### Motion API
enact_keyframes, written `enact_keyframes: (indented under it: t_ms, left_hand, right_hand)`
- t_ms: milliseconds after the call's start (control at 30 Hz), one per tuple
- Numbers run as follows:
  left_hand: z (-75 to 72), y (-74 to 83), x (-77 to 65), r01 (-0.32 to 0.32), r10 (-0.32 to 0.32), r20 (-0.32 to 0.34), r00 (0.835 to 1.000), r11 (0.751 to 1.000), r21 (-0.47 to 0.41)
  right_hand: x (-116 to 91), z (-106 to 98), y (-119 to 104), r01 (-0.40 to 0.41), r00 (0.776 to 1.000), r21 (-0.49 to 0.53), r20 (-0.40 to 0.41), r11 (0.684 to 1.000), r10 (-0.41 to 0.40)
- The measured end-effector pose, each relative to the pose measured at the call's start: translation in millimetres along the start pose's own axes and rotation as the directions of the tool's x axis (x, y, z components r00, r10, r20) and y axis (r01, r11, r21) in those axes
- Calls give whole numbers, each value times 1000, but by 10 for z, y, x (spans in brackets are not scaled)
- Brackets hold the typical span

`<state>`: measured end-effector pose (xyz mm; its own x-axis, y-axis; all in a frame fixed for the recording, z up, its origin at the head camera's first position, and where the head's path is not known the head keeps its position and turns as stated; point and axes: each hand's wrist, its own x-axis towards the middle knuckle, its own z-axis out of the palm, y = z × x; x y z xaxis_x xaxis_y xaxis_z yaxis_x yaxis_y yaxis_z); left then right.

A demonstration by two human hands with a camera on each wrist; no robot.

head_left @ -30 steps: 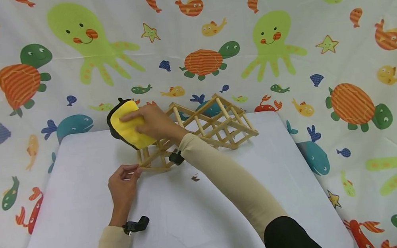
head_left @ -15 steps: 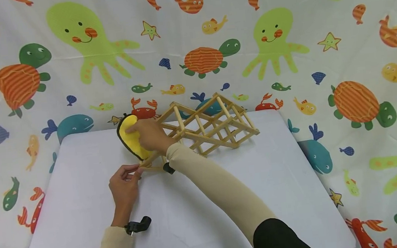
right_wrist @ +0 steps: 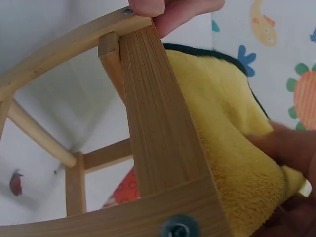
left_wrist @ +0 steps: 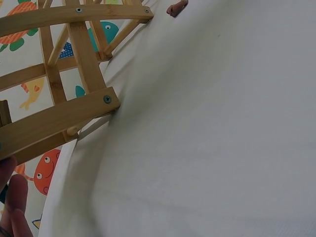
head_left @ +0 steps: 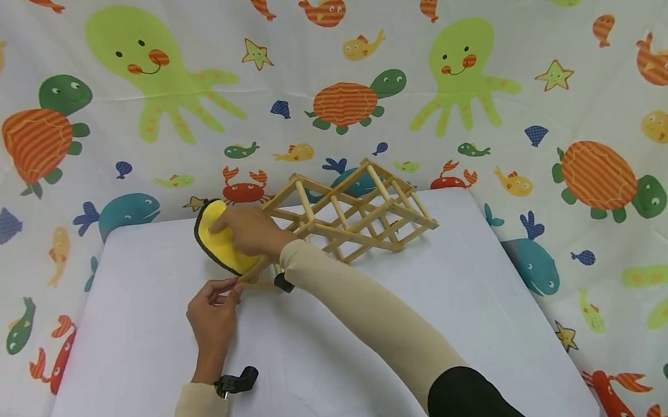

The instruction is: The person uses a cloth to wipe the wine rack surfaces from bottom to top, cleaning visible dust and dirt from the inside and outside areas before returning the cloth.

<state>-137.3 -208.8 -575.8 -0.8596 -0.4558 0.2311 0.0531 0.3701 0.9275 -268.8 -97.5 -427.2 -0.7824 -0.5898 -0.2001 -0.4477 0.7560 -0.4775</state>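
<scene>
A lattice rack of light wooden slats and rods (head_left: pixel 413 213), joined with screws, stands at the back of the white table. My left hand (head_left: pixel 214 314) pinches its near left corner; in the right wrist view those fingers (right_wrist: pixel 182 12) lie at the end of a slat. My right hand (head_left: pixel 254 233) reaches across and grips a yellow fluffy cloth (head_left: pixel 209 226) with dark edging at the rack's left end. In the right wrist view the cloth (right_wrist: pixel 212 94) lies along the outer side of an end slat (right_wrist: pixel 158 113), fingers (right_wrist: pixel 296 148) bunching it.
The white table (head_left: pixel 339 382) runs back to a hanging curtain (head_left: pixel 307 50) printed with sea animals. A small brown scrap (left_wrist: pixel 177 7) lies on the table near the rack. The right sleeve (head_left: pixel 367 306) crosses in front of the rack.
My right hand has brought the cloth down against the rack's left end, turning it more edge-on. The left hand keeps its pinch on the corner, nearly still.
</scene>
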Motion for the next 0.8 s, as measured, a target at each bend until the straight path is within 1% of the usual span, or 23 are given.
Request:
enact_keyframes:
  t_ms: [67, 133, 200, 267, 400, 467, 500, 533, 633, 700, 733, 800]
  left_hand:
    - [0, -4, 1, -10, 10, -7, 1000, 1000, -9]
    - [-1, -4, 0, -18, 18, -14, 1000, 1000, -3]
    - [1, 4, -7, -22, 22, -16, 1000, 1000, 6]
    - [2, 19, -16, -24, 24, -19, 1000, 1000, 17]
    - [7, 18, -42, -17, 19, -29, 999, 997, 70]
    - [10, 3, -51, -11, 14, -34, 999, 996, 85]
    - [13, -4, -54, -8, 10, -35, 999, 997, 83]
    - [16, -4, -57, -9, 11, -35, 999, 997, 76]
    - [21, 4, -54, -12, 13, -33, 999, 1000, 22]
    - [25, 7, -49, -16, 15, -32, 999, 1000, -6]
    - [26, 9, -50, -16, 16, -33, 999, 1000, -13]
    - [29, 18, -60, -11, 10, -33, 999, 1000, -17]
  right_hand:
    - [17, 24, 13, -16, 999, 3, -34, 1000, 16]
    - [27, 53, 32, -21, 999, -30, -25, 999, 20]
    - [36, 78, 52, -25, 1000, -58, 14, 998, 26]
    - [34, 85, 71, -7, 998, -81, 55, 997, 11]
    - [11, 39, 77, 31, 988, -32, 152, 999, -26]
    - [-1, 15, 69, 38, 984, -8, 177, 999, -36]
    - [0, 10, 63, 37, 985, 0, 171, 999, -36]
    - [4, 11, 58, 33, 989, -7, 147, 999, -32]
    - [35, 34, 35, 23, 1000, -19, 22, 1000, -23]
    - [57, 57, 22, 6, 999, -29, -53, 1000, -8]
    - [67, 70, 17, 1, 997, -37, -73, 999, -4]
    - [77, 96, 10, -10, 996, -58, -88, 998, 5]
